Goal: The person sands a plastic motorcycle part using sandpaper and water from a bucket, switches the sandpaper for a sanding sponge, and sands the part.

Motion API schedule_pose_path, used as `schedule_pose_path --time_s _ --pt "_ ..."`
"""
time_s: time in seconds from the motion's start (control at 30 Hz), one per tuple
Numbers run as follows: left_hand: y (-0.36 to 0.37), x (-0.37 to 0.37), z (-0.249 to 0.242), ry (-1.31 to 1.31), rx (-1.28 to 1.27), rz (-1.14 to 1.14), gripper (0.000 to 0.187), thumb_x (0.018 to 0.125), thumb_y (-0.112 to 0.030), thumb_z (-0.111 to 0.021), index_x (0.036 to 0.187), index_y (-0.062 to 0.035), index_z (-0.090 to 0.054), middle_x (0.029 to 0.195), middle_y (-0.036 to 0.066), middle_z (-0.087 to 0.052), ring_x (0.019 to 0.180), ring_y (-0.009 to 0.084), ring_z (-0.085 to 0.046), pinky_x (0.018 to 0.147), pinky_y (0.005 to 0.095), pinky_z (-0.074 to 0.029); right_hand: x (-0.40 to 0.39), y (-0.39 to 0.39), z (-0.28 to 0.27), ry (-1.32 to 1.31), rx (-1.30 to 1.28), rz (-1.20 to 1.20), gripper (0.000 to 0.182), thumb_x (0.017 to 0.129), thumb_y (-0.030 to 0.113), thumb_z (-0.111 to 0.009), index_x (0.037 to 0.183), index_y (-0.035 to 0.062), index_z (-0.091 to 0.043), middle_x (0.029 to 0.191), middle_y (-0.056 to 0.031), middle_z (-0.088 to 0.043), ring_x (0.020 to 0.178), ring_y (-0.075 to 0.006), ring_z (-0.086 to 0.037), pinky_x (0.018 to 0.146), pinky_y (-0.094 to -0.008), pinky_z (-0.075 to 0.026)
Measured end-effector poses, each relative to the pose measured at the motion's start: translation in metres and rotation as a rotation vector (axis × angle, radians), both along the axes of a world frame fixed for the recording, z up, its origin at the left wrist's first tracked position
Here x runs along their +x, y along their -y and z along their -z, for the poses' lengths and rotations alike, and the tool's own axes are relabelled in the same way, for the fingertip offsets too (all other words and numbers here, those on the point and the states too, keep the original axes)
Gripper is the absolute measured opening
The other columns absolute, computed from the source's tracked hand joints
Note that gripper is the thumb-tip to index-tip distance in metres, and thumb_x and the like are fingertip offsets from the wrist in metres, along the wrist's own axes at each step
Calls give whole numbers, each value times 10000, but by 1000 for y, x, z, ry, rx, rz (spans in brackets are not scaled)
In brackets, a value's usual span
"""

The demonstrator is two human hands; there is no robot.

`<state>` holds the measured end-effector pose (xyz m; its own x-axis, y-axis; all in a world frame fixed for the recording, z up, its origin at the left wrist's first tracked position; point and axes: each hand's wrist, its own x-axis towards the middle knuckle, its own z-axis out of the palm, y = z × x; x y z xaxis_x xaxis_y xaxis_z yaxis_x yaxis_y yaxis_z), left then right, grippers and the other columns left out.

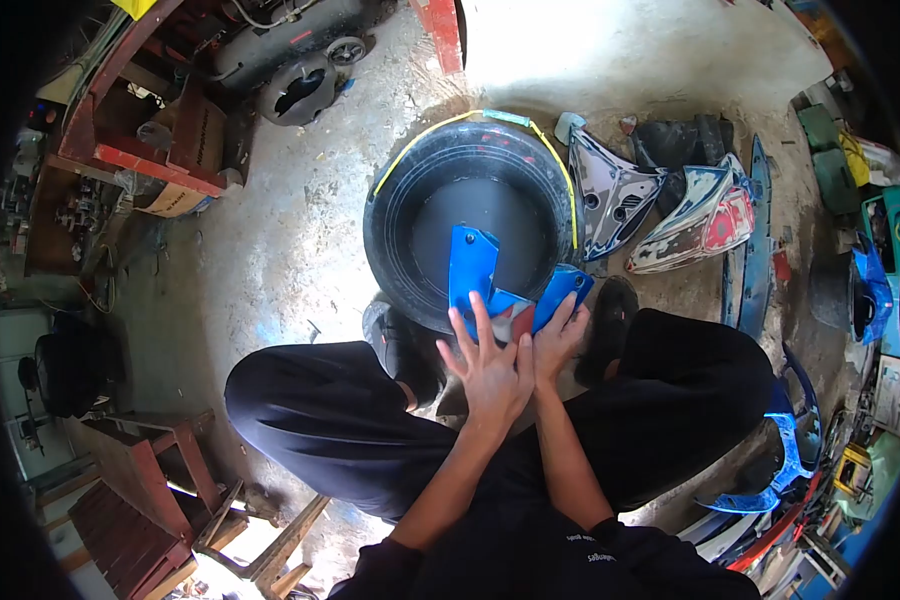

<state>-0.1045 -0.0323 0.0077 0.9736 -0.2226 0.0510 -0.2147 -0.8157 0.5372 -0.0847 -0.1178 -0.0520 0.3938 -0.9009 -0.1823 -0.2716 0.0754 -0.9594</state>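
Observation:
A glossy blue plastic panel (472,262) with a notched shape and small holes overlaps the near rim of a black tub (395,270). My right hand (558,345) grips the panel's right arm, fingers bent over its edge. Spread across its lower middle is my left hand (488,372), fingers apart, the thumb pointing toward the right hand. Between the hands shows a grey and dark-red patch (520,322); whether it is a sheet or the panel's bared surface I cannot tell. Dark liquid lies in the tub, and yellow strapping runs along its far rim.
Right of the tub lie worn fairing panels (615,190) and a patchy red-and-white panel (705,222). A blue frame-like part (785,465) is beside my right knee. At left stand a red shelf (160,165) and a wooden bench (145,490).

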Motion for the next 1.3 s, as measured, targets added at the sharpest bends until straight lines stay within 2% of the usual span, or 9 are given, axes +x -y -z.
schedule_pose_path --time_s 0.17,0.3,0.37,0.77,0.83,1.0,1.07,1.17,1.3 --pt "19 28 -6 -111 26 36 399 1006 -352 -507 1047 -82 -797 1674 214 -115 1516 516 -47 1102 757 -26 -7 1 -2 -109 -126 -98 456 1062 417 -487 1109 -28 -574 934 -197 -660 826 -308 -637 772 -428 -484" --pt "1 11 -13 -142 96 31 385 1003 -347 -515 1061 -84 -790 1671 218 -121 1515 511 -55 1123 730 -39 -2 0 0 -64 -15 -4 443 1060 412 -493 1102 -21 -575 926 -201 -657 821 -317 -636 756 -432 -480" --pt "12 19 -2 26 93 22 373 997 -343 -529 1070 -82 -786 1670 219 -122 1513 516 -56 1121 732 -37 -3 -2 1 20 -11 8 438 1062 405 -495 1105 -23 -576 922 -200 -654 816 -311 -635 755 -431 -479" --pt "25 42 -11 -138 39 38 375 985 -351 -558 968 -68 -804 1675 194 -145 1519 503 -74 1119 736 -28 -1 -7 -6 3 -9 36 432 1062 402 -501 1114 -20 -579 914 -157 -666 810 -254 -640 747 -391 -491" --pt "17 29 1 17 14 45 376 988 -345 -553 951 -69 -805 1678 180 -146 1525 487 -77 1129 721 -22 -4 -2 7 25 -47 20 411 1063 385 -506 1113 -18 -574 896 -146 -662 776 -230 -627 720 -377 -492" --pt "7 18 -7 -43 91 60 383 976 -339 -551 922 -54 -802 1681 169 -155 1533 463 -85 1136 714 1 3 -10 1 148 214 87 340 1081 373 -485 1053 40 -548 831 -23 -599 704 -88 -544 626 -269 -458" --pt "20 33 -1 25 66 73 397 976 -338 -549 859 -48 -793 1678 153 -183 1536 439 -114 1129 728 -10 3 -12 10 161 190 110 348 1076 374 -495 1038 32 -552 828 -35 -603 712 -100 -554 633 -287 -465" --pt "31 47 3 28 120 85 357 982 -354 -549 948 -83 -779 1660 143 -251 1533 407 -164 1132 715 -44 1 -7 5 272 362 62 365 1064 399 -514 995 42 -543 820 -28 -592 715 -97 -555 620 -291 -463" --pt "14 39 -1 97 78 103 268 943 -315 -614 953 -106 -782 1606 99 -385 1510 327 -281 1157 620 -97 1 -8 5 278 442 32 387 1057 426 -524 912 73 -588 767 14 -586 674 -66 -540 589 -264 -440"
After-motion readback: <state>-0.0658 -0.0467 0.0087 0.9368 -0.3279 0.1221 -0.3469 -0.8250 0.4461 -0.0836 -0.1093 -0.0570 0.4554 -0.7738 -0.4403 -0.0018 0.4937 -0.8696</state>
